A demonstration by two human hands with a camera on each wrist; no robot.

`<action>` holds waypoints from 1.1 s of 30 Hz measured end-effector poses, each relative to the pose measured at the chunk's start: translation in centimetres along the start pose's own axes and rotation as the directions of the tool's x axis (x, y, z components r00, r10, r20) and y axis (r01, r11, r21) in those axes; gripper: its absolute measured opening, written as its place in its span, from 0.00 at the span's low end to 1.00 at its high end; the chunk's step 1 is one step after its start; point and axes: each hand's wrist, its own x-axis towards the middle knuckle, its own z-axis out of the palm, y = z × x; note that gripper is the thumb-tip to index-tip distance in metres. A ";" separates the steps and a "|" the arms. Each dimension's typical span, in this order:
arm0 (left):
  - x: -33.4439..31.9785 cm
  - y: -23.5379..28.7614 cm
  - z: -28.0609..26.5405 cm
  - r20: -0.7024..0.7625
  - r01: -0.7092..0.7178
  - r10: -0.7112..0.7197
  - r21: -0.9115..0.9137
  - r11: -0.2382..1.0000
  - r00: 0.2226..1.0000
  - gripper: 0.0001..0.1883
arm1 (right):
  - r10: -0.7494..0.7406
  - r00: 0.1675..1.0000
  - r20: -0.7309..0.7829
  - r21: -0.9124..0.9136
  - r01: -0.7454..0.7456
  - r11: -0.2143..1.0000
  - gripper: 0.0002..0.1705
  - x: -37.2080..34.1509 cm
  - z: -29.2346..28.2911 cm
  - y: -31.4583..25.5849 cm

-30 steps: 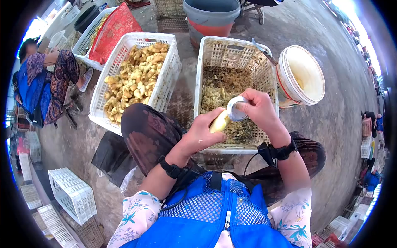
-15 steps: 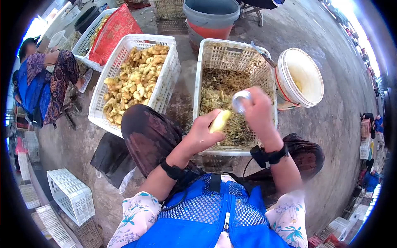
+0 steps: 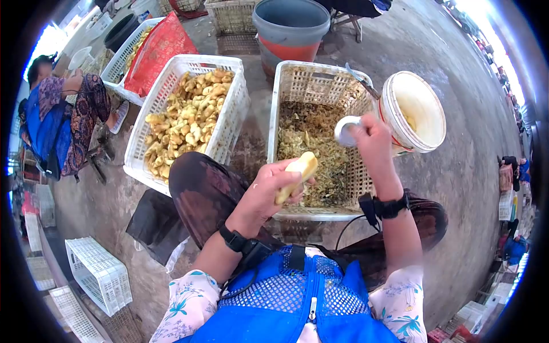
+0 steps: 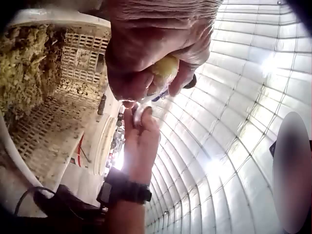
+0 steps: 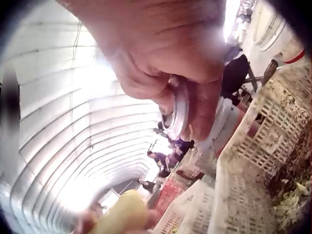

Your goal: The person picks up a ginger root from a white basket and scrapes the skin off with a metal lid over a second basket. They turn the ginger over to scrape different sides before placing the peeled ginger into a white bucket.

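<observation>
My left hand [image 3: 264, 191] grips a pale yellow, peeled-looking piece of ginger [image 3: 307, 164], one end sticking up past the thumb. In the left wrist view the ginger [image 4: 166, 67] shows between the curled fingers. My right hand [image 3: 374, 143] pinches a round, silvery metal lid [image 3: 346, 130], held apart from the ginger. Its rim [image 5: 181, 111] shows between thumb and fingers in the right wrist view. Both hands are over a white plastic crate [image 3: 273, 117] with damp peelings [image 3: 329, 171] on its bottom.
Left of it, another white crate [image 3: 243, 103] holds unpeeled ginger [image 3: 191, 114]. A knife [image 3: 370, 88] lies on the peelings crate's right rim, by a white bucket [image 3: 439, 117]. Behind stands a grey-and-red bucket [image 3: 289, 50]. A seated person [image 3: 54, 123] is at far left.
My right hand has moved the metal lid off the ginger, to the right. My left hand has turned, so the ginger now lies differently in its grip.
</observation>
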 end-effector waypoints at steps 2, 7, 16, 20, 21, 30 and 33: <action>0.5 -0.6 -0.2 -0.036 0.015 -0.020 -0.135 0.991 0.999 0.25 | -0.117 0.989 0.095 0.164 0.101 0.981 0.06 -1.8 1.0 -1.9; 1.2 -1.6 -0.9 -0.160 0.025 -0.046 -0.130 0.991 0.986 0.23 | -0.236 0.939 0.249 0.236 0.178 0.955 0.10 -4.3 3.4 -3.7; 0.9 -1.5 -0.5 -0.137 0.031 -0.032 -0.012 0.999 0.990 0.26 | -0.055 0.977 0.207 0.036 0.048 0.998 0.07 -2.0 2.4 -2.1; 0.6 -1.2 -0.9 -0.052 0.026 -0.031 -0.100 0.995 0.998 0.28 | 0.006 0.996 0.084 0.001 -0.006 1.000 0.09 -1.1 1.4 -1.1; 0.5 -1.2 -0.9 -0.088 0.027 -0.034 -0.082 0.996 0.995 0.28 | 0.033 0.997 0.075 0.045 -0.037 0.998 0.08 -1.1 1.3 -1.1; -0.1 -0.6 -0.2 -0.060 0.048 -0.046 0.022 0.999 0.997 0.31 | 0.071 0.997 0.034 -0.043 -0.070 0.997 0.11 0.5 -0.2 0.7; 0.3 -0.7 -0.8 -0.024 0.048 -0.051 -0.091 0.995 0.998 0.31 | -0.031 0.996 0.087 0.039 0.027 0.999 0.09 -0.4 -0.8 -0.8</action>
